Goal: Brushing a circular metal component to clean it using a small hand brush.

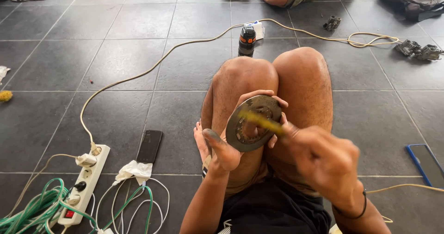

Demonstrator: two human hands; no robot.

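Left hand (231, 141) grip on metal disc (253, 123), right hand (319, 157) gripping blurred yellow brush (261, 121)

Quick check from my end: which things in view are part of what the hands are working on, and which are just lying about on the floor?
In hand:
- round metal disc, held up by the left hand
- yellow-handled tool, blurred, held against the disc by the right hand

Lying about:
- black phone
- white power strip
- green cable
- black bottle
- small metal parts
- blue-edged tablet
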